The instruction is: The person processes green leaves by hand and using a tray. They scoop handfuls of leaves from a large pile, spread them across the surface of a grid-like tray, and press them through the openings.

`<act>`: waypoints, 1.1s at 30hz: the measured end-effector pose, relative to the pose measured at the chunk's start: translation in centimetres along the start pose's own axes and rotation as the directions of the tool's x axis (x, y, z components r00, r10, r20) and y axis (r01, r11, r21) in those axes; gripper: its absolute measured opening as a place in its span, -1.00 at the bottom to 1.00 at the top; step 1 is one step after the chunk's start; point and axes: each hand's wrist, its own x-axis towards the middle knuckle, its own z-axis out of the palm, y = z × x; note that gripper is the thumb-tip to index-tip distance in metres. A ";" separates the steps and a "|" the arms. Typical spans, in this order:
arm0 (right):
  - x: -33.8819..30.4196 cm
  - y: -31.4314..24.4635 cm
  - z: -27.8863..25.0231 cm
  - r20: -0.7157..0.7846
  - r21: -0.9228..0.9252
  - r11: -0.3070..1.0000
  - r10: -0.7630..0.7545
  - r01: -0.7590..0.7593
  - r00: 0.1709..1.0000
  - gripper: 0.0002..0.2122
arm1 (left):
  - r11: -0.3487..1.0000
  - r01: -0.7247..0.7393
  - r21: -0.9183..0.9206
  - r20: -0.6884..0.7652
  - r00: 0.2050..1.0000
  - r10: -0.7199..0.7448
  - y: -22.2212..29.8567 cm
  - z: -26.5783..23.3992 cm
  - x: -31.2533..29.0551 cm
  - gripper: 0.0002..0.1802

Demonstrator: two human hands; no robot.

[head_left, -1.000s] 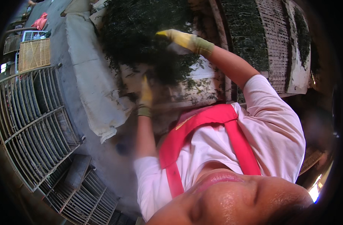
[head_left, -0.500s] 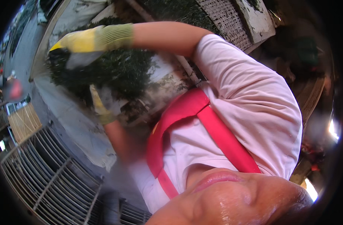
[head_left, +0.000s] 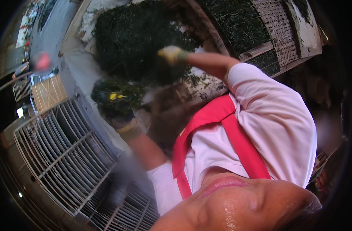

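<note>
My left hand (head_left: 126,124), in a yellow work glove, is closed round a dark green leafy bunch (head_left: 101,98). Yellow fingers show among the leaves, and the rest of that hand is mostly hidden. My right hand (head_left: 170,54), also in a yellow glove with a greenish cuff, is over the right part of a large heap of dark green leaves (head_left: 133,34). Motion smears its fingers, so whether anything is in them cannot be made out. The leaf bunch is at the near left of the heap.
A metal barred rack (head_left: 64,154) stands at the lower left. Beyond the heap to the right are a long bar (head_left: 208,25), more greens (head_left: 241,32) and a woven lattice panel (head_left: 278,27). Pale sheeting (head_left: 81,69) lies along the heap's left side.
My right hand has swept rightward from the heap's far left end. My left hand has shifted slightly right and nearer, and a leafy bunch now shows in it. The view has shifted too.
</note>
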 end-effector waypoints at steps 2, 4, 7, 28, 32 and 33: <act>1.9 1.2 -2.6 -0.297 0.203 0.970 -0.067 0.132 0.952 -0.56 | 0.959 0.005 -0.285 0.073 0.997 0.017 1.6 -1.4 0.8 -0.55; 1.3 0.6 -5.1 -0.399 0.373 0.890 -0.100 0.261 0.912 -0.64 | 0.983 -0.159 -0.096 0.054 0.985 0.165 2.2 -2.1 0.4 -0.55; -1.3 -1.4 -8.6 -0.201 0.611 0.772 -0.063 0.175 0.978 -0.69 | 0.928 -0.094 -0.359 -0.005 0.995 0.099 1.7 -0.5 1.0 -0.56; -6.3 -12.8 -18.1 -0.253 -0.255 0.720 -0.694 0.646 0.674 -0.27 | 0.890 0.347 -0.296 0.272 0.924 -0.270 1.3 6.4 2.9 -0.67; -6.3 -7.9 -12.4 -0.160 0.240 0.883 -0.373 0.403 0.914 -0.45 | 0.850 0.393 -0.350 0.308 0.906 -0.292 4.4 4.8 4.9 -0.70; -5.9 -5.7 -12.0 -0.262 0.184 0.901 -0.342 0.394 0.903 -0.44 | 0.823 0.412 -0.392 0.330 0.898 -0.292 5.5 4.9 5.6 -0.69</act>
